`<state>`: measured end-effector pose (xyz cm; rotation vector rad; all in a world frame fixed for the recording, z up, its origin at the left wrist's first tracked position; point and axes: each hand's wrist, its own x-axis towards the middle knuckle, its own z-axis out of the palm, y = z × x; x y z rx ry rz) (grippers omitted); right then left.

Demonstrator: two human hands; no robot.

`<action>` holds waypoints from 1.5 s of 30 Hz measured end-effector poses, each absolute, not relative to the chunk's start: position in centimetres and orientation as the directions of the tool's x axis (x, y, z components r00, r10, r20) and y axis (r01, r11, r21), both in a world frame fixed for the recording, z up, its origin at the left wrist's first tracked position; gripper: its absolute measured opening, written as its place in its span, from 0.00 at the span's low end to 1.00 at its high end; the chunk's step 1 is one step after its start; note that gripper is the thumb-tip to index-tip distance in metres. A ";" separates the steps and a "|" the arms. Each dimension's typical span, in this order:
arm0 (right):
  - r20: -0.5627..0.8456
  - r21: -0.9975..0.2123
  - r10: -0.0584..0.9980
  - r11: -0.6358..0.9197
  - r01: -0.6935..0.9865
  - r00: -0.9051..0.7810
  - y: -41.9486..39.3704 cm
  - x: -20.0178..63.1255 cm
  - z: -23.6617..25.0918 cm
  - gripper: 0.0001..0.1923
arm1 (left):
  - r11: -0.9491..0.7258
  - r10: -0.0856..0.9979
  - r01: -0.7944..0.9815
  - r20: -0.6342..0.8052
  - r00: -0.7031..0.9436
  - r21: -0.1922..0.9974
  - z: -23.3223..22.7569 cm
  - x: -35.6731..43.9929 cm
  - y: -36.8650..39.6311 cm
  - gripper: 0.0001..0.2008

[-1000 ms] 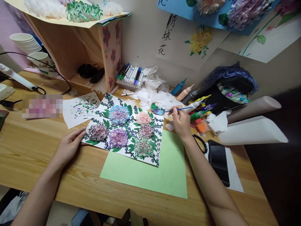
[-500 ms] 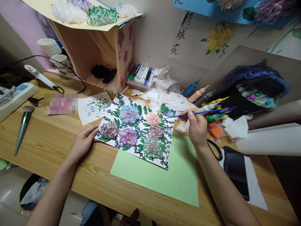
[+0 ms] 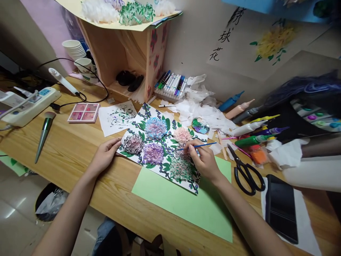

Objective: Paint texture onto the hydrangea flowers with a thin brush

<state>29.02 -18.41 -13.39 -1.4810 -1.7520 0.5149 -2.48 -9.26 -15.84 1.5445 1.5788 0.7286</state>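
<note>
At the far left of the frame a white power strip [image 3: 29, 106] lay on the wooden tabletop [image 3: 66, 156], with a green-handled makeup brush [image 3: 44, 133] just below it and a small pink palette [image 3: 83, 112] to the right. Left of centre, the left hand [image 3: 105, 156] rested flat, its fingers [image 3: 115, 143] released and pressing the left edge of the flower painting [image 3: 160, 145]. That painting, covered in tufted blooms and green leaves, lay at the middle of the frame, its lower corner overlapping a green sheet [image 3: 186, 202]. Over its right part, the right hand [image 3: 205, 161] had its fingers [image 3: 192, 148] clenched on a thin blue paintbrush [image 3: 198, 145], the tip touching the paper beside the pink bloom. Above, a row of markers [image 3: 170, 83] sat against the wall beside crumpled tissue [image 3: 197, 106], with a small paint dish [image 3: 200, 125] nearby. Right of the hand lay black scissors [image 3: 246, 170], several paint bottles [image 3: 253, 133], and, at lower right, a black phone [image 3: 282, 208].
</note>
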 end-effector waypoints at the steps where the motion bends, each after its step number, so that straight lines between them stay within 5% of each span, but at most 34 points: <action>1: 0.296 -0.727 0.955 0.240 0.644 -0.023 -18.4 29.1 -13.3 0.11 | 0.098 0.987 0.527 -0.149 0.055 0.844 -15.9 -2.5 -9.3 0.31; 22: 0.311 -0.708 0.950 0.259 0.658 -0.039 -18.3 29.1 -12.5 0.11 | 0.080 0.982 0.538 -0.160 0.105 0.839 -16.4 -3.0 -9.0 0.30; 30: 0.458 -0.734 0.781 0.062 0.677 0.425 -17.2 35.5 -11.2 0.10 | 0.055 0.994 0.560 -0.097 0.046 0.827 -16.5 -3.2 -8.6 0.26; 34: 0.398 -0.680 0.813 -0.051 0.732 0.426 -16.5 37.7 -12.1 0.12 | 0.074 0.993 0.547 -0.114 0.040 0.834 -17.0 -3.7 -8.4 0.24; 45: 0.401 -0.637 0.838 -0.035 0.770 0.369 -16.2 37.6 -13.3 0.12 | 0.057 0.994 0.449 -0.094 0.060 0.892 -16.9 -3.6 -8.3 0.25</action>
